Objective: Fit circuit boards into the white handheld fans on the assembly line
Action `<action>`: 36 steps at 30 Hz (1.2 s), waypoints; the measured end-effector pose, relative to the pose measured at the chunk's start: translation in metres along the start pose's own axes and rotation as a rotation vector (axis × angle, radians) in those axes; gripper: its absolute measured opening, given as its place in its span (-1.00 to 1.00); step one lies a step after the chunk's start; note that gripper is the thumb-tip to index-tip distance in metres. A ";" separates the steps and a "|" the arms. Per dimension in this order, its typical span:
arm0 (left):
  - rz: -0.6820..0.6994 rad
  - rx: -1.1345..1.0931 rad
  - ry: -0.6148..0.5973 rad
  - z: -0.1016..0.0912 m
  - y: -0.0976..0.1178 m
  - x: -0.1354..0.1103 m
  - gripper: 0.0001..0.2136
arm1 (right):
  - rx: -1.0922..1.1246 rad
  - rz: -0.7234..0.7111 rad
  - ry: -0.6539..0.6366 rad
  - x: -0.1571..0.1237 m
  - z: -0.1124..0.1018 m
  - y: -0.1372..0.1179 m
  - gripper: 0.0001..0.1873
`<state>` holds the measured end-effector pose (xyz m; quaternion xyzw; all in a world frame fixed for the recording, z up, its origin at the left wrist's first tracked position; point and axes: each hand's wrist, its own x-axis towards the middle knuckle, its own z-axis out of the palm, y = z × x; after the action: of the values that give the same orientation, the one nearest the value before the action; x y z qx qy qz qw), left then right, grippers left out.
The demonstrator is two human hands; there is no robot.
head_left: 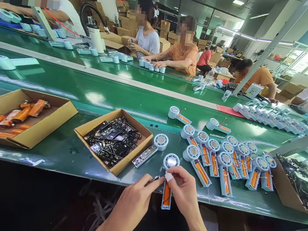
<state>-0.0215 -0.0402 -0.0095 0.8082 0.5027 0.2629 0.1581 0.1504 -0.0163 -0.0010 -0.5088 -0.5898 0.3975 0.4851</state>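
Right in front of me, a light-blue handheld fan (165, 202) lies with its orange-filled handle past the table's front edge. Between the thumb and fingers of my left hand (135, 194) is a thin black circuit board (152, 180), seen almost edge-on. My right hand (185, 189), its thumb tip wrapped in white, is closed in a pinch at the fan's neck; the fingers hide what they pinch. Just beyond my left hand lies another fan (160, 141), a circuit board along its handle.
One cardboard box (134, 152) holds black circuit boards; another (52, 132) holds orange battery packs. Several open fans (225, 159) crowd the right side, beside a box of dark parts (288, 192). A green conveyor belt (133, 97) runs behind, with co-workers across it.
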 end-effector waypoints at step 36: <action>-0.122 -0.333 0.401 0.022 0.017 0.005 -0.74 | -0.506 -0.344 -0.047 0.002 -0.003 -0.009 -0.79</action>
<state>0.0056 -0.0433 -0.0166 0.6711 0.5215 0.4868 0.2016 0.1510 -0.0160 0.0088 -0.4969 -0.7585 0.1615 0.3895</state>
